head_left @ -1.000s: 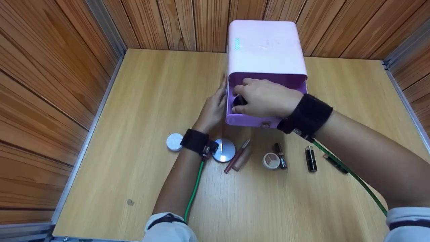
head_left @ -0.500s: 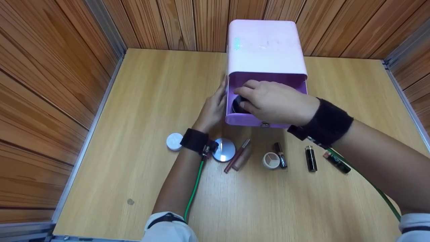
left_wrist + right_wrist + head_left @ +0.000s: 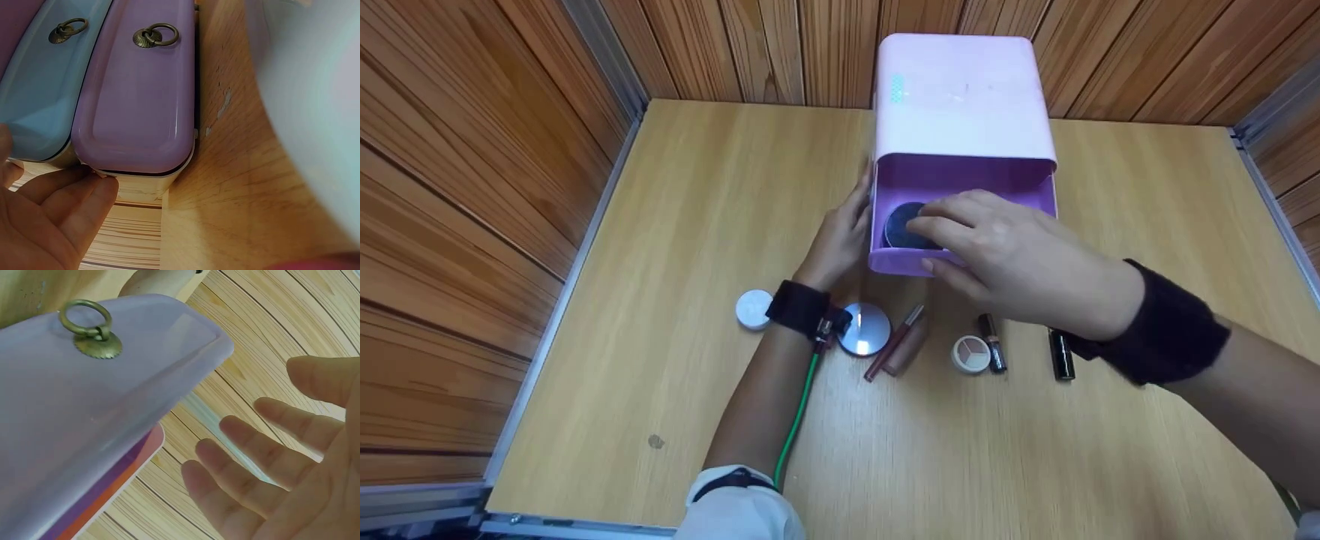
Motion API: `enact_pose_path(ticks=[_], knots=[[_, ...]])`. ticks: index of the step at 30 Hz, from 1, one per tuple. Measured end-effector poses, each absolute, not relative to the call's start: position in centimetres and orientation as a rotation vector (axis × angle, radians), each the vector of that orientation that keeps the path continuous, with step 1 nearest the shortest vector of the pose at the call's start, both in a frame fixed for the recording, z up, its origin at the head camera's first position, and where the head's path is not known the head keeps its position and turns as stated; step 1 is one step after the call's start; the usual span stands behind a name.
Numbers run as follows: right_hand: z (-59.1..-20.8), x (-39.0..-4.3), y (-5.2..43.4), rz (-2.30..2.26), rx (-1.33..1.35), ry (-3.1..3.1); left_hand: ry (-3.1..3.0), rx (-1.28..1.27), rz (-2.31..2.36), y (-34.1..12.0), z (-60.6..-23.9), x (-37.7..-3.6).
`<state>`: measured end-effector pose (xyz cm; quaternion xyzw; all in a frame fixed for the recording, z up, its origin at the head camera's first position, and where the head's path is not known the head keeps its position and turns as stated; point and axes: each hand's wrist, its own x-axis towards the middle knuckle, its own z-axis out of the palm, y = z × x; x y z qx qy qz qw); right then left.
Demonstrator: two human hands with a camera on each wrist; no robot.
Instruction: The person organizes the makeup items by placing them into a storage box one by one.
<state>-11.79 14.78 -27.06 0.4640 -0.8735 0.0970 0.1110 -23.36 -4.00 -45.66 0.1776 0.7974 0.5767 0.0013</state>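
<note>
A pink drawer box (image 3: 964,97) stands at the back of the table with its top purple drawer (image 3: 900,262) pulled out. Inside the drawer, at its left front corner, lies a round dark compact (image 3: 901,225). My right hand (image 3: 1012,259) hovers over the drawer's front edge, its fingers overlapping the compact in the head view; the right wrist view shows those fingers spread and the palm bare. My left hand (image 3: 840,240) rests along the box's left side. In the left wrist view its straight fingers touch the box beside a purple drawer front (image 3: 135,95) and a blue one (image 3: 50,84).
In front of the box lie a white round jar (image 3: 754,309), a silver round compact (image 3: 866,330), a dark red slim tube (image 3: 894,343), a three-part palette pot (image 3: 971,354), a small dark tube (image 3: 992,343) and a black tube (image 3: 1062,356). Wooden panels (image 3: 840,52) close off the back.
My right hand has let go of the dark compact inside the drawer and drawn back toward the right and front, fingers opening. The left hand stays against the box.
</note>
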Motion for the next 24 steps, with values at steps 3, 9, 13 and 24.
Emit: enact_pose_path(ticks=[3,9,13,24], knots=[[-27.3,-11.4,15.3,0.305,1.387,-2.508,2.487,0.570,1.824,-4.0,-45.6,-23.4],[-28.1,-10.7,15.8,0.400,1.422,-2.407,2.461,0.579,1.835,-4.3,-45.4,-23.6],[-29.5,-9.9,15.8,0.467,1.466,-2.338,2.439,0.563,1.839,-4.4,-45.3,-23.8],[-34.6,-9.1,15.9,0.532,1.528,-2.366,2.363,0.503,1.871,-4.5,-45.1,-23.9]])
